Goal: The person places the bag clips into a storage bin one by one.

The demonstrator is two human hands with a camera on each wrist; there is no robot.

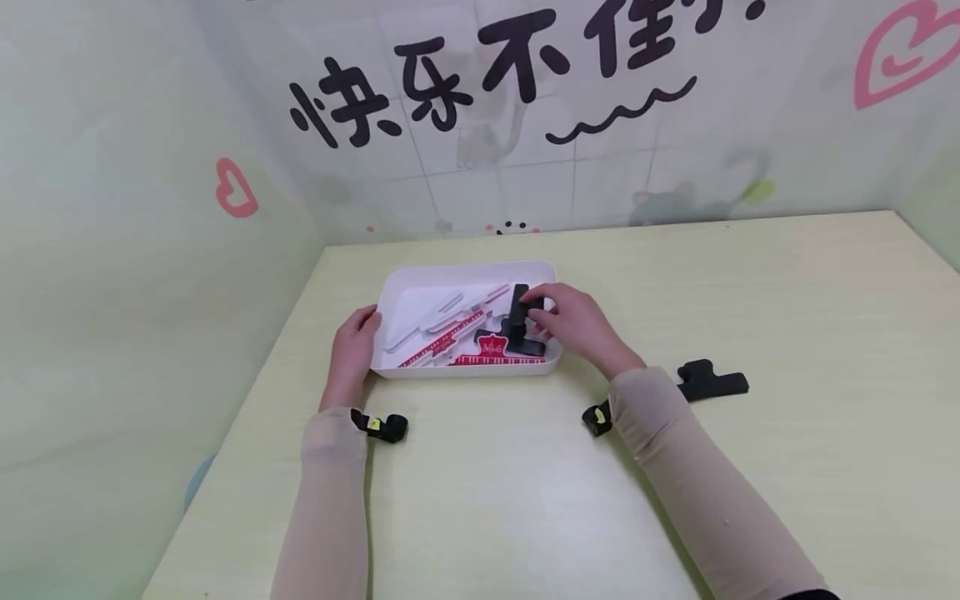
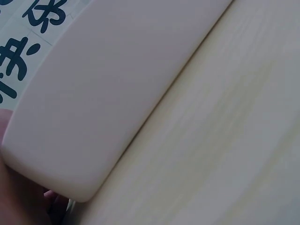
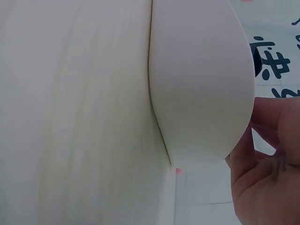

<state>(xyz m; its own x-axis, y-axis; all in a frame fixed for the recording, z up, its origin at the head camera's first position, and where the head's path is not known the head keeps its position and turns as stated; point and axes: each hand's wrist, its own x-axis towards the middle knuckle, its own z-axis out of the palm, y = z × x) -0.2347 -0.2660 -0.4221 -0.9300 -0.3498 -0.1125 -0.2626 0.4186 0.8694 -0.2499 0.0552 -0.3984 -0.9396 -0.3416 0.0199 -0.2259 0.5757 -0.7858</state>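
Note:
A shallow white tray (image 1: pixel 408 279) rests on the table with several clips inside. My left hand (image 1: pixel 351 350) grips its left end, thumb at the rim and fingers round the outside; the left wrist view shows the tray wall (image 2: pixel 103 93) close up. Over the tray's right end, my right hand (image 1: pixel 573 321) pinches a black bag clip (image 1: pixel 519 307) between thumb and fingers. Another black clip (image 1: pixel 532 346) lies beneath it. In the right wrist view the tray wall (image 3: pixel 201 84) hides what the right hand holds.
Red-and-white clip strips (image 1: pixel 450 337) and white sealing sticks (image 1: pixel 431 321) lie in the tray's left and middle. Another black bag clip (image 1: pixel 712 381) lies on the table beside the right forearm. A printed curtain (image 1: pixel 487 183) stands behind the table.

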